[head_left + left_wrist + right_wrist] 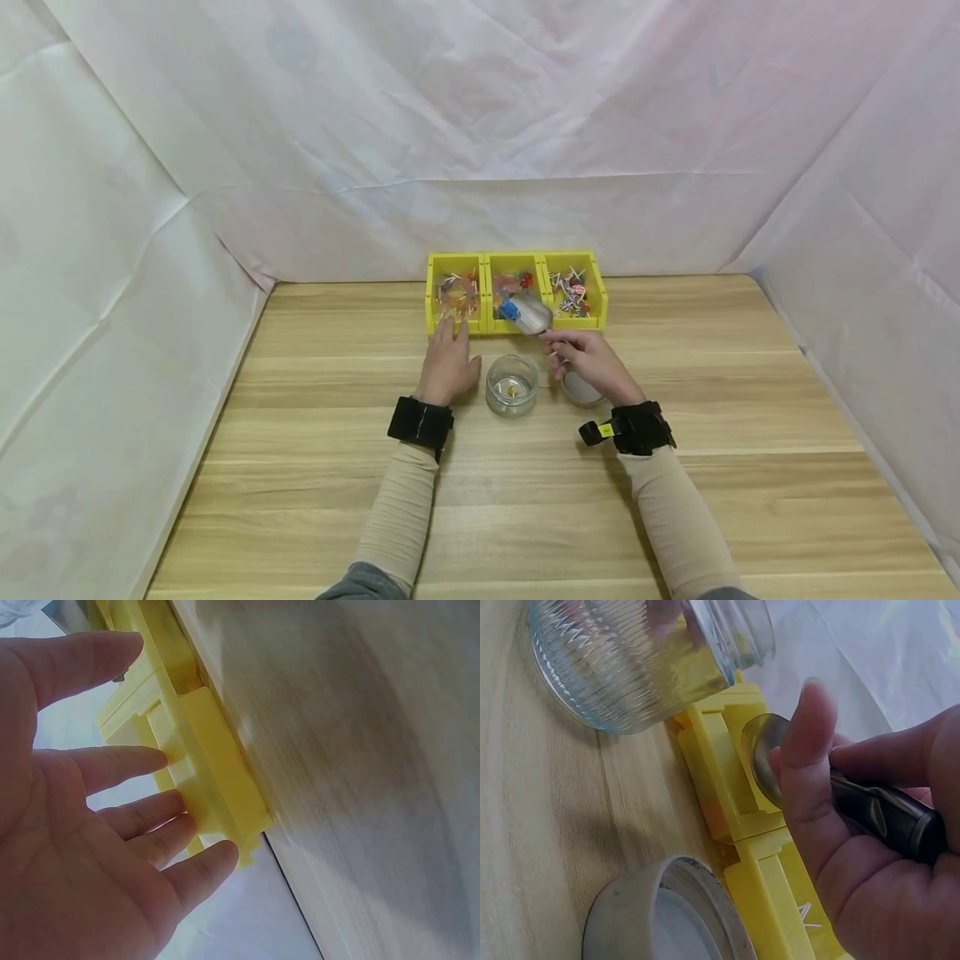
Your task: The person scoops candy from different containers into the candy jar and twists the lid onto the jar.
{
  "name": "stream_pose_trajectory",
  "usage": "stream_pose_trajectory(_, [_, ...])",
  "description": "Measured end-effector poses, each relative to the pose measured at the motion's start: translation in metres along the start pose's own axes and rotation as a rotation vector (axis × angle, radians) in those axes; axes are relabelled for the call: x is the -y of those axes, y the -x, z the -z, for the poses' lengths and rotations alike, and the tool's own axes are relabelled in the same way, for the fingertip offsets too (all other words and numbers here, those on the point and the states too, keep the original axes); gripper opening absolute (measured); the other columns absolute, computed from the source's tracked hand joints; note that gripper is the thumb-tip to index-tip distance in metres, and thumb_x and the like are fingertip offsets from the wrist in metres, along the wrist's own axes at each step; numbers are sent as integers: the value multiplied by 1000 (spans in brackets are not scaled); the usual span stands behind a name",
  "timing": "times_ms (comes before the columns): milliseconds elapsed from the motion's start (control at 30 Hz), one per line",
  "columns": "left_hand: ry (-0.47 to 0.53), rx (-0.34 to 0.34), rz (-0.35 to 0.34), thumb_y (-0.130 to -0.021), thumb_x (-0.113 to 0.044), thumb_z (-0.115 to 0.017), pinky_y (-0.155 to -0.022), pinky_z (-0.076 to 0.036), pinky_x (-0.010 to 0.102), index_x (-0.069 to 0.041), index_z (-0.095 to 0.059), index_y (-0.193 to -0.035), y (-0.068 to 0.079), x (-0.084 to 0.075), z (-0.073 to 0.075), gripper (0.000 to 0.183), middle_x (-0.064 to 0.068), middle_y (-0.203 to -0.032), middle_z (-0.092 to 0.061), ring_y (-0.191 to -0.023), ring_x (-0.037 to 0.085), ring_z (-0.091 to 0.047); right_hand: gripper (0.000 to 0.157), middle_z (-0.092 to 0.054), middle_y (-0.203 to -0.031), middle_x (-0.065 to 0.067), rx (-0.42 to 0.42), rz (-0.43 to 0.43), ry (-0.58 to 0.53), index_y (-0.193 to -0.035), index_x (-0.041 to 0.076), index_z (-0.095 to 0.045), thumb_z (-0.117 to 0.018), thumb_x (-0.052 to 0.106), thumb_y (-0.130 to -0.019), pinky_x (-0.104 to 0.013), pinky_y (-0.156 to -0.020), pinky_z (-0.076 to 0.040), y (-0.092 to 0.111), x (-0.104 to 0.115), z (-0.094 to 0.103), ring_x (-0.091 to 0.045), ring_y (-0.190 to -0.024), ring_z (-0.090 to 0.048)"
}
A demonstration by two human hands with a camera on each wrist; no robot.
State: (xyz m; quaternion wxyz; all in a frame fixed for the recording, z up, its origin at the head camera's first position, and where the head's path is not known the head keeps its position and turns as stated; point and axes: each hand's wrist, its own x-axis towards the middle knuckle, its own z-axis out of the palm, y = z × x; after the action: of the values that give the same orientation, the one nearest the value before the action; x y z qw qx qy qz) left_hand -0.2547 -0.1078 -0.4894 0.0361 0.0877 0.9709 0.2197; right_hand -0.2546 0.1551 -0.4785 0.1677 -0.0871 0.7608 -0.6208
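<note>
My right hand [596, 362] grips the black handle [877, 814] of a metal scoop [536, 315]. Its bowl is over the middle yellow bin [513, 257], with a blue-wrapped candy [510, 309] at its far end. With fingers spread, my left hand [447, 367] rests its fingertips at the front of the left yellow bin [225, 772], which holds lollipops with white sticks. Between the hands stands a glass jar [512, 408], uncovered, with a small yellow piece at the bottom. A round lid [581, 390] lies partly under my right hand.
Striped and coloured lollipops [573, 292] fill the right yellow bin [602, 292]. The joined bins stand at the back edge of the wooden table [517, 508], in front of a white cloth backdrop [495, 125]. White cloth also hangs on both sides.
</note>
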Motion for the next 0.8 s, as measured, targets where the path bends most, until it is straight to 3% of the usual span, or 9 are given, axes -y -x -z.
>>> stream_pose_trajectory(367, [10, -16, -16, -95, -25, -64, -122, -16, 51, 5, -32, -151, 0, 2, -1, 71, 27, -159, -22, -150, 39, -16, 33, -57, -116, -35, 30, 30, 34, -132, -6, -58, -47, 9, -104, -33, -67, -60, 10, 3, 3, -49, -87, -61])
stream_pose_trajectory(800, [12, -4, -13, -95, -24, -63, -123, -16, 50, 4, -32, -151, 1, 0, -1, 71, 27, -160, -20, -150, 39, -15, 33, -54, -118, -36, 49, 36, 19, -132, -7, -58, -47, 9, -104, -34, -67, -60, 17, 6, 8, -47, -86, -62])
